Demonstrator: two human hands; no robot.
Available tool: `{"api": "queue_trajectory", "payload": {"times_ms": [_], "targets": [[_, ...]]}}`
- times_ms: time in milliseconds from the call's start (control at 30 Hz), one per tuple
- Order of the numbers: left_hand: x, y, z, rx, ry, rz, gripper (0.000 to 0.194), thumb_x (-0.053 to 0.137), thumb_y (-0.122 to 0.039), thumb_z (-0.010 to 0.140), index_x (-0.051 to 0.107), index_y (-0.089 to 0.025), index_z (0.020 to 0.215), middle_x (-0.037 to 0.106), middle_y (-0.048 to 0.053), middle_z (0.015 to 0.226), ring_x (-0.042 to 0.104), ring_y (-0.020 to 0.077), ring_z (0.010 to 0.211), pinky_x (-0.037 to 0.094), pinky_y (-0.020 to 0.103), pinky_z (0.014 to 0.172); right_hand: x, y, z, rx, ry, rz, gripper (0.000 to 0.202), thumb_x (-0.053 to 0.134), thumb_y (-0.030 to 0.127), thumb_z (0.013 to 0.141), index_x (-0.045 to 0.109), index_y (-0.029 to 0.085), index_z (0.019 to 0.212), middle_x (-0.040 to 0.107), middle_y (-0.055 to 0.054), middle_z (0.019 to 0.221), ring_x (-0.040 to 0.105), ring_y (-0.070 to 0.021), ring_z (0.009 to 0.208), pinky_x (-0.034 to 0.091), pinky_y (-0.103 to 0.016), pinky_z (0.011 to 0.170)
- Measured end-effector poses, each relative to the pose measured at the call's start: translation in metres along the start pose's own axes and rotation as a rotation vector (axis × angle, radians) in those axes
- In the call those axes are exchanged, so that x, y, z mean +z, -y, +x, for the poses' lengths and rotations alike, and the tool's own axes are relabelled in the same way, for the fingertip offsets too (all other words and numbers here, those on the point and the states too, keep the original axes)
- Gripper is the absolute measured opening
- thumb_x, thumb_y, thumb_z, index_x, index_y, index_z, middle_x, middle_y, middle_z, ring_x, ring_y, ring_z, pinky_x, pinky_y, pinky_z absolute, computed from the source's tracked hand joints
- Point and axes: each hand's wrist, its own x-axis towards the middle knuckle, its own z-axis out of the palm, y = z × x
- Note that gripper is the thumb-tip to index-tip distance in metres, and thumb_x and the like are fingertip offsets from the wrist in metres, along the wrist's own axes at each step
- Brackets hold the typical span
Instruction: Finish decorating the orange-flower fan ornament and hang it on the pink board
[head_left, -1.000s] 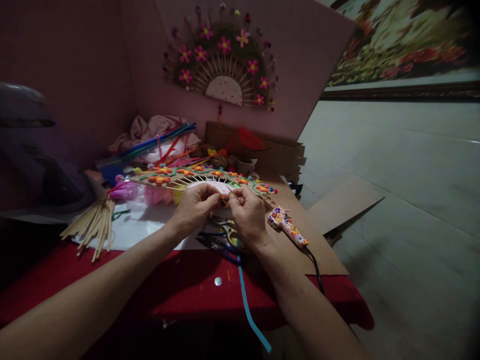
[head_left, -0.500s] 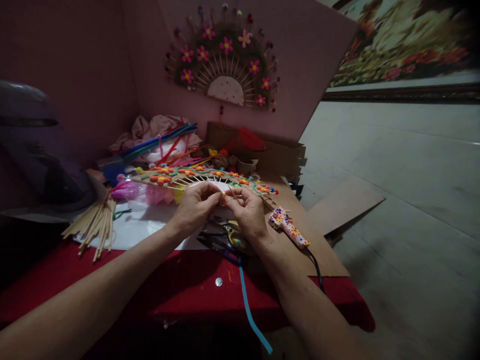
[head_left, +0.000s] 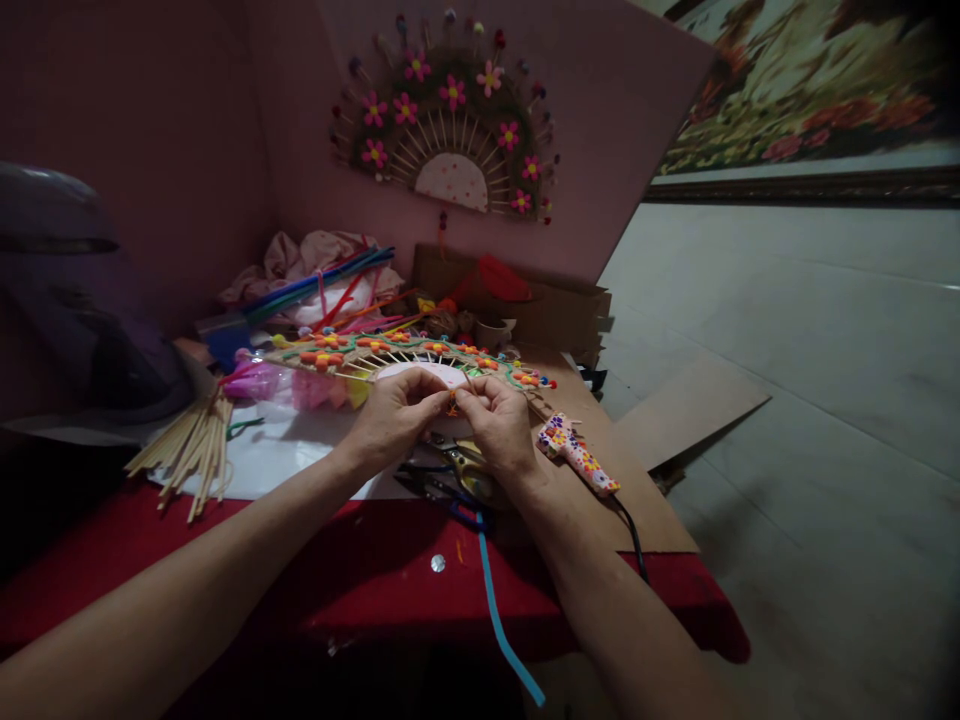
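My left hand (head_left: 401, 415) and my right hand (head_left: 499, 420) meet over the middle of the table, fingertips pinched together. Between them is a small orange piece (head_left: 452, 403), gripped from both sides; its shape is too small to tell. A thin brownish strand (head_left: 470, 384) rises from my right fingertips. Just behind my hands lies a decorated fan (head_left: 375, 345) with orange flowers, thin sticks and a pale half-round centre. Gold-handled scissors (head_left: 471, 472) and dark cutters (head_left: 435, 488) rest beneath and in front of my hands.
A flowered glue gun (head_left: 577, 455) with a black cord lies on cardboard (head_left: 645, 520) at the right. Wooden sticks (head_left: 191, 450) are bundled at the left. A blue strip (head_left: 499, 610) hangs over the red cloth's edge (head_left: 337, 600). Another flowered fan (head_left: 450, 130) hangs behind.
Both hands have shifted very slightly, and the orange piece between the fingertips shows a little lower and further right. The surrounding objects look the same.
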Motion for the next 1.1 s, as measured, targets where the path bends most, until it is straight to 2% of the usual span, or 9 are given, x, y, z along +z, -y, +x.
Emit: {"api": "queue_trajectory", "payload": {"times_ms": [233,400,533,700,800,967,1100], "targets": [[-0.001,0.000,0.001,0.004,-0.051,0.058,0.017,0.065,-0.032,0.072,0.060,-0.016,0.068,0.056,-0.004,0.051,0.042,0.0055,0.037,0.030,0.018,0.035,-0.003,0.000,0.001,-0.019,-0.011,-0.055,0.020,0.057,0.036,0.071,0.062,0.016,0.068,0.048,0.006,0.049,0.037,-0.0077,0.044,0.030,-0.021,0.044],[-0.001,0.000,0.001,0.001,-0.049,0.052,0.017,0.065,-0.031,0.071,0.058,-0.017,0.067,0.054,-0.005,0.049,0.043,0.0068,0.038,0.033,0.018,0.037,-0.002,0.001,0.002,0.012,0.008,-0.013,0.021,0.061,0.037,0.067,0.062,0.017,0.069,0.056,0.004,0.053,0.045,-0.0090,0.046,0.035,-0.022,0.047],[-0.001,0.002,0.002,0.027,-0.056,0.095,0.017,0.064,-0.031,0.072,0.058,-0.016,0.066,0.055,-0.004,0.051,0.044,0.0072,0.041,0.035,0.019,0.040,-0.001,0.001,0.002,0.041,0.000,0.018,0.020,0.063,0.036,0.065,0.060,0.017,0.067,0.055,0.005,0.052,0.045,-0.0089,0.045,0.036,-0.022,0.047],[-0.002,0.007,0.003,0.093,-0.061,0.234,0.016,0.063,-0.031,0.073,0.063,-0.015,0.069,0.063,0.001,0.065,0.055,0.0112,0.057,0.043,0.021,0.052,-0.001,0.003,0.001,0.040,0.033,0.074,0.021,0.064,0.037,0.066,0.060,0.016,0.070,0.056,0.005,0.053,0.046,-0.0079,0.045,0.037,-0.021,0.048],[-0.003,0.012,0.003,0.091,-0.057,0.276,0.017,0.063,-0.032,0.074,0.064,-0.015,0.072,0.065,0.003,0.067,0.058,0.0132,0.061,0.045,0.022,0.055,-0.001,0.002,0.000,0.042,0.027,0.061,0.022,0.063,0.038,0.068,0.060,0.016,0.073,0.053,0.006,0.052,0.044,-0.0075,0.044,0.035,-0.021,0.046],[-0.004,0.012,0.003,0.088,-0.050,0.220,0.015,0.064,-0.031,0.073,0.065,-0.015,0.072,0.065,0.002,0.067,0.057,0.0125,0.060,0.044,0.021,0.054,-0.003,-0.002,0.002,0.041,-0.018,0.044,0.022,0.061,0.039,0.071,0.058,0.017,0.075,0.050,0.007,0.050,0.039,-0.0074,0.042,0.030,-0.020,0.043],[-0.003,0.005,0.003,0.035,-0.041,0.104,0.016,0.069,-0.028,0.067,0.065,-0.014,0.073,0.066,0.003,0.071,0.060,0.0134,0.063,0.047,0.023,0.057,-0.004,-0.005,0.005,0.032,-0.049,0.060,0.025,0.061,0.041,0.072,0.057,0.017,0.076,0.053,0.005,0.054,0.044,-0.0089,0.045,0.033,-0.021,0.045]]}}
